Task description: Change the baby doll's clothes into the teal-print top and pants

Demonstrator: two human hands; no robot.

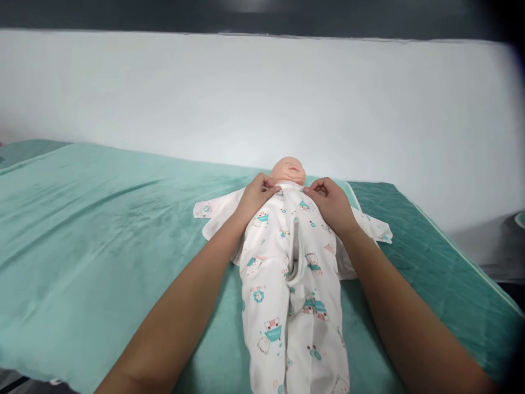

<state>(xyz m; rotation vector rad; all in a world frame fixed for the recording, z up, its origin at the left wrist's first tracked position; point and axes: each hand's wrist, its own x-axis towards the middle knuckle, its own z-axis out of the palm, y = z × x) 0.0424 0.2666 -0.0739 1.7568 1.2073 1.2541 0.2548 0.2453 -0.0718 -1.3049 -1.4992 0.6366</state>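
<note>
A baby doll (pixel 289 171) lies on its back, and only its head shows. Over its body are spread white printed baby pants (pixel 266 279), with an opening at the crotch and the legs stretched toward me. A white baby shirt (pixel 219 210) with its sleeves out to both sides lies beneath the pants. My left hand (pixel 258 194) pinches the top of the pants on the left, close to the doll's neck. On the other side my right hand (pixel 328 201) has thumb and fingers closed on the same upper edge. The doll's trunk and limbs are hidden.
A light green sheet (pixel 102 246) covers the bed, with a darker green quilted cover (pixel 430 262) at the right. A white wall (pixel 164 98) rises right behind the doll's head.
</note>
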